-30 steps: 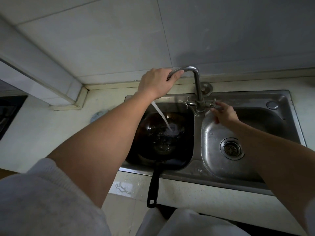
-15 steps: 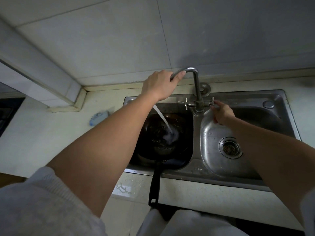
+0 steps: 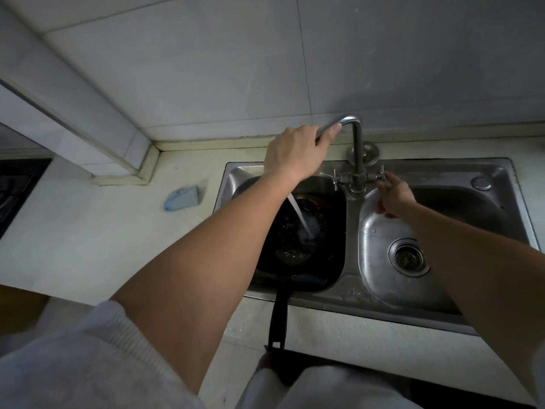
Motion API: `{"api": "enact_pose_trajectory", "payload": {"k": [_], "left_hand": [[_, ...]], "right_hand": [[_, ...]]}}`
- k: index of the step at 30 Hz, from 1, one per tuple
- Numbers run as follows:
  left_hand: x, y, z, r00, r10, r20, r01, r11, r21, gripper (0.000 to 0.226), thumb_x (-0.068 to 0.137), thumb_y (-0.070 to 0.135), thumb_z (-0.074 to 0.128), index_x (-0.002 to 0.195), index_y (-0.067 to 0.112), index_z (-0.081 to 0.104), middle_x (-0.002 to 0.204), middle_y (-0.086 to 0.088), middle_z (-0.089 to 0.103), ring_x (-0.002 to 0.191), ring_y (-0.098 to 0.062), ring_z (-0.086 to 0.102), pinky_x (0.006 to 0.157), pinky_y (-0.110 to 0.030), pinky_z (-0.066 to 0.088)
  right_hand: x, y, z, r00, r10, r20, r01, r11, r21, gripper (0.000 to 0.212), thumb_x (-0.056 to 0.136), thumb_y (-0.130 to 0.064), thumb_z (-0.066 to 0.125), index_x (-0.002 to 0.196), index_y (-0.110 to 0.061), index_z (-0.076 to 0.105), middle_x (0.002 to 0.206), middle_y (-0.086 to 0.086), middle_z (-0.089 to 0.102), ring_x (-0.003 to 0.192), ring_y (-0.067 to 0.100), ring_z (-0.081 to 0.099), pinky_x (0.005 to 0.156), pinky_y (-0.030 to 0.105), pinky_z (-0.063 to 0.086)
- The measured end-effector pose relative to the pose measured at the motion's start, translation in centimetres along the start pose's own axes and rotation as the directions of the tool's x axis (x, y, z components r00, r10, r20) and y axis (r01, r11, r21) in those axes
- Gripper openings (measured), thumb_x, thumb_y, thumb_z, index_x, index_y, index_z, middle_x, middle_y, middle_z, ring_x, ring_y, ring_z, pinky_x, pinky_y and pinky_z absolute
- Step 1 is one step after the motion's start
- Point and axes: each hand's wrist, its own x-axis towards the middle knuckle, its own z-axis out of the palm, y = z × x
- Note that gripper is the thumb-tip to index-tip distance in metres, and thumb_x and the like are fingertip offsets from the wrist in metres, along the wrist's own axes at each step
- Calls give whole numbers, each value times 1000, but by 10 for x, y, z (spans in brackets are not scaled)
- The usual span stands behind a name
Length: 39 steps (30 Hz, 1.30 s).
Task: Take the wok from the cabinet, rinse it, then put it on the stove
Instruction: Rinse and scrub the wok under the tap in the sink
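Observation:
A black wok [image 3: 318,231] lies in the left basin of the steel double sink [image 3: 351,293]. Its long black handle [image 3: 278,314] sticks out over the counter's front edge. A stream of water [image 3: 299,216] falls from the tap spout into the wok. My left hand [image 3: 295,154] is wrapped around the curved spout of the tap [image 3: 358,149]. My right hand [image 3: 393,197] has its fingertips on the tap's right cross knob [image 3: 380,177]. My left forearm hides the wok's left side.
The right basin with its round drain [image 3: 408,258] holds nothing. A small blue and grey object [image 3: 182,197] lies on the pale counter left of the sink. The dark stove [image 3: 14,190] shows at the far left edge. A tiled wall stands behind the sink.
Both hands have stayed on the tap while water keeps running into the wok. The view has shifted slightly, bringing the blue object on the counter into sight.

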Motion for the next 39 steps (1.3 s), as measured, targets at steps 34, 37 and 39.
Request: {"api": "enact_pose_trajectory", "payload": {"k": [34,37,39], "left_hand": [[-227,-95,76,899,-285,333,436,513,-739,8,99,22,59,104,15,58,103,-2,61,93,-16,61,68,-14,44],[-250,-105,92,817,-237,525,564,516,-645,12,100,29,56,97,18,54,93,1,61,76,-11,60,55,-16,38],[-252,-116,98,754,-212,622,615,563,-553,18,101,34,54,96,17,55,94,-1,61,77,-11,58,57,-22,40]], "right_hand": [[-271,20,238,947,278,163,-273,961,-53,25,96,-24,62,117,-12,59,78,11,66,45,18,61,40,27,51],[-273,17,241,906,394,153,-417,892,172,15,93,-16,62,86,-4,59,61,10,58,35,17,49,37,23,41],[-273,12,239,887,424,184,-457,861,223,27,93,-19,61,70,-7,54,54,7,50,34,16,43,39,20,36]]}}
